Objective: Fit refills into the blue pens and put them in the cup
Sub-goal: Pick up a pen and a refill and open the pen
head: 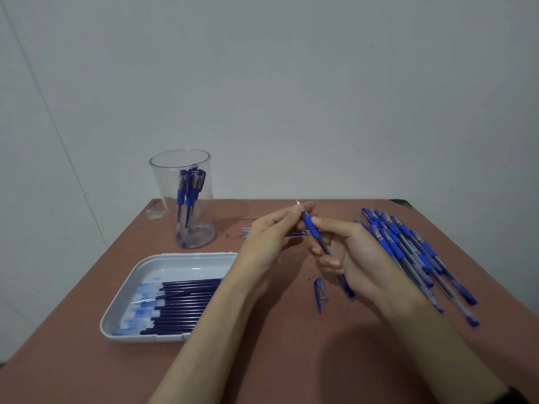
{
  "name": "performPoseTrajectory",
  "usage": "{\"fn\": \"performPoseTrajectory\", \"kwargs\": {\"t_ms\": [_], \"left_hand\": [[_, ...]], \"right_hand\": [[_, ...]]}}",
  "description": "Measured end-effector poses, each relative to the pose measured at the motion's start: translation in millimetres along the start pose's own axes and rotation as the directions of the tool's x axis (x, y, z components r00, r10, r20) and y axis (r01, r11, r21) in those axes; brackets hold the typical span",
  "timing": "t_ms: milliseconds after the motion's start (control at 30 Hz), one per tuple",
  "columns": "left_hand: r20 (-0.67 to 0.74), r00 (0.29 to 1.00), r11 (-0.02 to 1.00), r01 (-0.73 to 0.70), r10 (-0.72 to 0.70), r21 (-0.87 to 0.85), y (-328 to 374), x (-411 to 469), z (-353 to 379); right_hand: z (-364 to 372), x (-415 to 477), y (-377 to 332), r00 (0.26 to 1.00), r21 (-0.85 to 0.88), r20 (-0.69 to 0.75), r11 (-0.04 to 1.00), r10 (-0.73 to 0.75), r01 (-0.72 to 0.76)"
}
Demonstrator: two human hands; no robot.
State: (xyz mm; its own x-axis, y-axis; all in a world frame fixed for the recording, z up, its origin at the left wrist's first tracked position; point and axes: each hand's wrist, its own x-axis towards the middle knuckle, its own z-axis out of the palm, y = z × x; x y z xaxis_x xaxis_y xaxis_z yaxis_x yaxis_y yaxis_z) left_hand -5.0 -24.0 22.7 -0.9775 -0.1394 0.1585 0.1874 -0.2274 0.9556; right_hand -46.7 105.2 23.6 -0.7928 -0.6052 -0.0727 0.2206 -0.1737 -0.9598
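Now gripping a blue pen (310, 227) in the right hand (358, 258), tip tilted up, and pinching its tip end with the left hand (268, 237), above the table (262, 360). Back left, a clear cup (163, 182) holding capped pens (189, 185); refills (186, 304) in a tray (125, 290); loose pens (408, 249) piled at right.

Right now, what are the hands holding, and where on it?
One blue-gripped clear plastic pen. The right hand grips its barrel and rubber grip; the left hand pinches its tip end.
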Motion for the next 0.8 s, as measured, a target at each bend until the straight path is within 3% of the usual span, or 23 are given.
{"fn": "performPoseTrajectory", "kwargs": {"t_ms": [133, 433, 600, 700, 800], "left_hand": [[0.015, 1.0, 0.998, -0.009, 0.01, -0.066, 0.6, 1.2, -2.0], [-0.166, 0.983, 0.98, -0.108, 0.08, -0.167, 4.4, 0.7, -0.9], [-0.072, 0.997, 0.955, -0.031, 0.01, -0.295, 6.2, 1.8, -1.2], [-0.139, 0.99, 0.958, -0.06, 0.021, -0.28, 5.9, 2.7, -4.4], [-0.211, 0.977, 0.986, -0.074, 0.041, -0.151, 3.7, 3.7, -7.8]], "right_hand": [[-2.7, -0.4, -1.1, 0.997, 0.079, 0.081, 0.997, 0.005, -0.011], [3.6, 3.2, 5.9, 0.983, -0.1, 0.017, 0.978, -0.182, 0.183], [4.9, 5.1, 6.0, 0.978, -0.087, -0.092, 0.98, -0.189, 0.181], [1.6, 6.4, 4.3, 0.958, -0.077, -0.197, 0.978, -0.207, 0.195], [-1.5, 6.1, 2.6, 0.944, -0.091, -0.246, 0.975, -0.218, 0.202]]}}
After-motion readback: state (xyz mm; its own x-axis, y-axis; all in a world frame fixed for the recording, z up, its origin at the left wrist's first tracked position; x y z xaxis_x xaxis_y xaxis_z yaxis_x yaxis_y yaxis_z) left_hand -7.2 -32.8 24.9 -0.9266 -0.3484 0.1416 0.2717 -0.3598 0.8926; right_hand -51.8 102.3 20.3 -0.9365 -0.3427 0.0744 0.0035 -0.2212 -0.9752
